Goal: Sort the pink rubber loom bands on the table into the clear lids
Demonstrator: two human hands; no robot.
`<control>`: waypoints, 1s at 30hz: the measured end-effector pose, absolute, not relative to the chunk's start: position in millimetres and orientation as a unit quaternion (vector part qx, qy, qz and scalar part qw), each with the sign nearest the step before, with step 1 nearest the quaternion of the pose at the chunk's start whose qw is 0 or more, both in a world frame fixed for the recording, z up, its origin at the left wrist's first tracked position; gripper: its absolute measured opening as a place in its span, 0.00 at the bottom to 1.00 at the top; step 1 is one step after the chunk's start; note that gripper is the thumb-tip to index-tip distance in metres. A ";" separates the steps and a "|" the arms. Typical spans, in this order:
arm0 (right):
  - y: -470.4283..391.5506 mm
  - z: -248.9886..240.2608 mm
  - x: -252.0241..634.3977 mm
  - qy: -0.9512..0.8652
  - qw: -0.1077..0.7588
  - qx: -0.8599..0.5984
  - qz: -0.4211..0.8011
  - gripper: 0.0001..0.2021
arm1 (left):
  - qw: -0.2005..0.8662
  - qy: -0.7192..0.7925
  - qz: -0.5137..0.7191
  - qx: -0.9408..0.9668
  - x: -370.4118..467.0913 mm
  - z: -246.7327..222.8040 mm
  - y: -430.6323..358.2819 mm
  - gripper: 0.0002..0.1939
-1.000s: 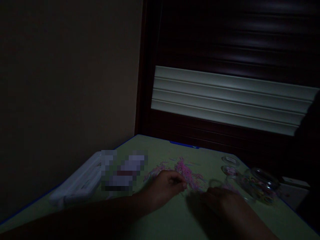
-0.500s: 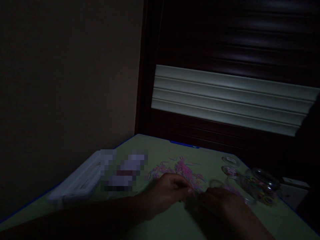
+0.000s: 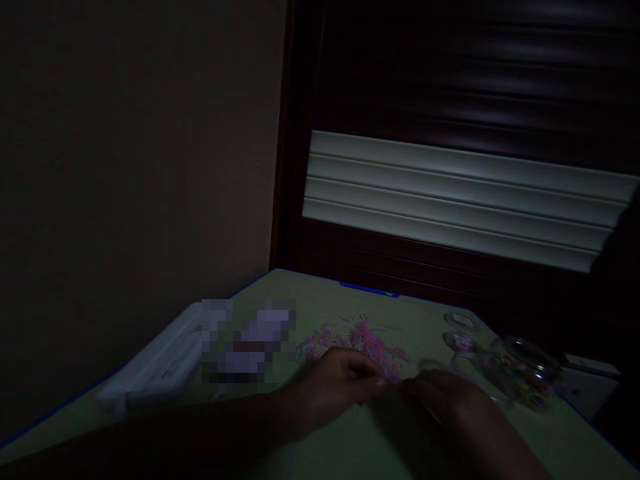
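Note:
Just in front of a heap of thin pink strands or small bands [image 3: 373, 343], my left hand [image 3: 333, 387] has its thumb and forefinger pinched together. My right hand [image 3: 447, 400] faces it across a narrow gap, its fingers pressed together too. Whatever sits in either pinch is too small and dark to make out. Beyond my right hand lie a round clear container [image 3: 493, 400], partly covered by the hand, and a clear jar [image 3: 530, 373] of colourful rings, perhaps hair ties.
A long white plastic case [image 3: 155, 367] lies at the table's left side, beside a pixelated object [image 3: 255, 340]. Two small round clear containers [image 3: 460, 323] [image 3: 461, 343] stand at the right edge. The pale green table [image 3: 300, 287] meets a wall and dark panelling.
My right hand has shifted slightly right and up, widening the gap between my fingertips. My left hand has hardly moved.

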State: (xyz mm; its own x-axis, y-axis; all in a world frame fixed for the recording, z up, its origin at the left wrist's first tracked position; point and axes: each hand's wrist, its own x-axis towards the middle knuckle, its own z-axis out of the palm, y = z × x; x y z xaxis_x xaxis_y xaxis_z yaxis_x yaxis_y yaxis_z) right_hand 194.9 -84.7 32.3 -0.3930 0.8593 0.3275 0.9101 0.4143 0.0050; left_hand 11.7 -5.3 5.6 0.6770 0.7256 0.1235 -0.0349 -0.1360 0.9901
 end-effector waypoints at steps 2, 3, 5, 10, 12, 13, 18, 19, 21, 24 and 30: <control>-85.2 33.7 194.9 -0.829 0.143 -0.533 -0.088 0.13 | 0.603 0.251 0.313 0.689 11.4 5.3 -5.7 0.09; -85.4 34.0 195.1 -0.830 0.144 -0.532 -0.090 0.13 | 0.600 0.251 0.314 0.692 11.2 5.3 -5.9 0.09; -85.7 34.0 195.5 -0.830 0.147 -0.531 -0.094 0.14 | 0.596 0.255 0.315 0.693 10.9 5.5 -6.3 0.09; -87.1 36.7 195.3 -0.828 0.140 -0.536 -0.093 0.14 | 0.587 0.271 0.310 0.697 11.2 7.4 -6.9 0.10; -87.8 38.8 194.7 -0.826 0.141 -0.535 -0.104 0.13 | 0.582 0.282 0.302 0.701 11.5 8.2 -6.9 0.12; -88.1 39.7 194.4 -0.824 0.141 -0.537 -0.111 0.12 | 0.582 0.286 0.299 0.700 11.7 8.3 -6.8 0.12; -89.7 44.1 199.0 -0.802 0.099 -0.553 -0.201 0.13 | 0.592 0.269 0.309 0.694 12.4 6.7 -5.5 0.10; -90.4 44.8 202.2 -0.791 0.089 -0.560 -0.230 0.13 | 0.592 0.266 0.309 0.695 12.4 6.4 -5.4 0.10; -92.4 46.1 211.2 -0.761 0.076 -0.576 -0.289 0.16 | 0.593 0.268 0.305 0.695 12.1 6.5 -5.7 0.10; -96.0 47.7 227.4 -0.723 0.072 -0.599 -0.337 0.19 | 0.596 0.276 0.299 0.692 11.5 7.5 -6.6 0.12; -101.9 51.1 240.4 -0.631 0.060 -0.695 -0.340 0.19 | 0.597 0.271 0.299 0.693 11.2 7.1 -6.0 0.11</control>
State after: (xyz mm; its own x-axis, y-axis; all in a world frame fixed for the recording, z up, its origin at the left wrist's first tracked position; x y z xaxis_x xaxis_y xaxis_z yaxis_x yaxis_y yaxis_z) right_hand 240.4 -101.9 51.1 -0.0273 0.8361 0.5480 0.9176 -0.1965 0.3456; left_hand 11.2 -6.0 7.1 0.6742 0.7329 0.0912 0.0189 -0.1407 0.9899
